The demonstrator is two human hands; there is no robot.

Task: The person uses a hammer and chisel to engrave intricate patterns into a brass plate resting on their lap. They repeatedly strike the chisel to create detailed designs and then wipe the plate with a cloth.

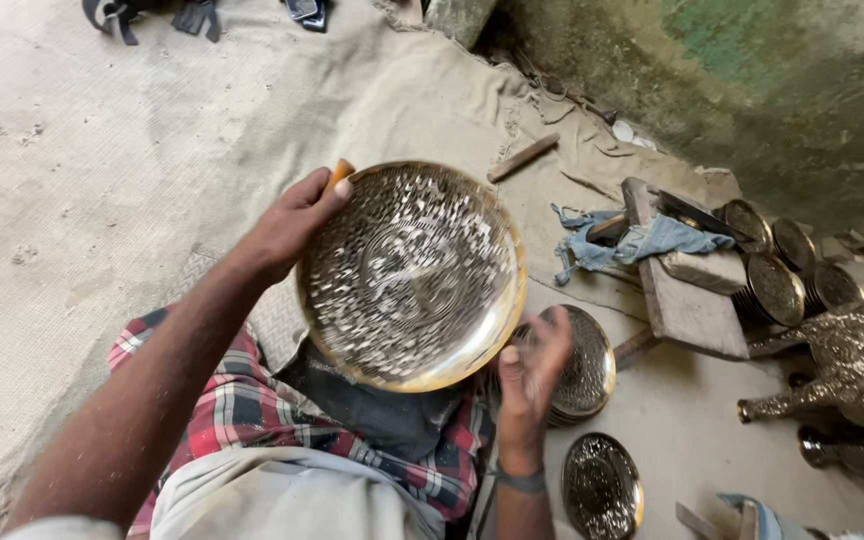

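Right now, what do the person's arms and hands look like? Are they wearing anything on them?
Both arms are bare, with no long sleeves and no gloves. The left hand has nothing on it. The right hand has a thin grey band around its wrist. No rings show.

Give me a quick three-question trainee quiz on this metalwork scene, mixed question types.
1. True or false: the left hand grips the engraved brass bowl at its rim.
2. Where is the blue cloth? A) on the wooden block B) inside the bowl C) on the person's lap
3. Which hand is lower right of the bowl, near a stack of plates?

Key: 1 true; 2 A; 3 the right hand.
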